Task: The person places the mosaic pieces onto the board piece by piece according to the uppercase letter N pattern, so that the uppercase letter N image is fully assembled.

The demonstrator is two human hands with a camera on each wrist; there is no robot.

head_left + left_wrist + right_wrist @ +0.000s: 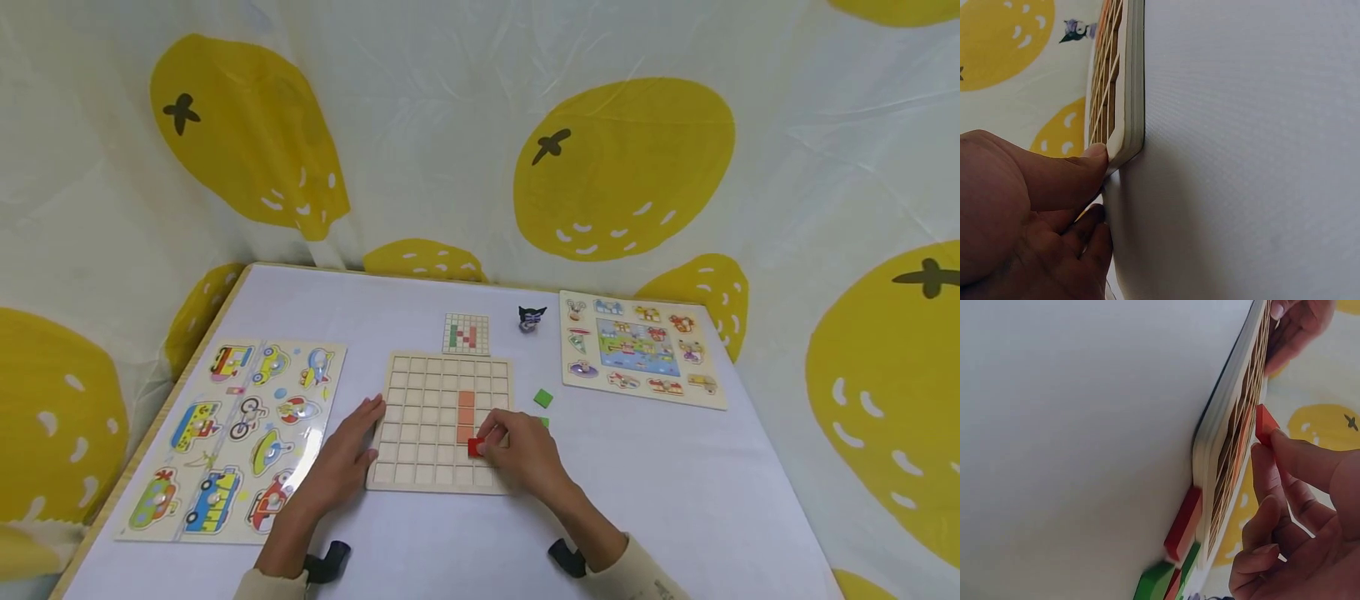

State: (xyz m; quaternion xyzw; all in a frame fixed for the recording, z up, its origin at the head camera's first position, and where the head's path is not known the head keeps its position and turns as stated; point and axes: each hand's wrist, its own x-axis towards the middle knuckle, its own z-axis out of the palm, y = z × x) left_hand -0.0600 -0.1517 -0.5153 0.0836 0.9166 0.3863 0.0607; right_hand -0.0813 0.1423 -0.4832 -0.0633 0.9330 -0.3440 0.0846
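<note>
A wooden grid board [442, 489] lies on the white table. Three orange square tiles [466, 417] stand in a column in its cells. My right hand [528, 454] pinches a red square tile [475, 447] between thumb and fingertips, over the cell just below and right of that column. In the right wrist view the held red tile [1264, 424] is tilted above the board's face. My left hand [341, 458] rests at the board's left edge, thumb [1088, 169] touching the rim near the corner, the other fingers loose beside it.
Green tiles [543, 398] lie right of the board; another red tile [1184, 525] leans beside it. A pattern card [467, 321] and a small dark figurine [530, 319] are behind. A vehicle puzzle [333, 383] lies left, another picture puzzle [705, 400] at the back right.
</note>
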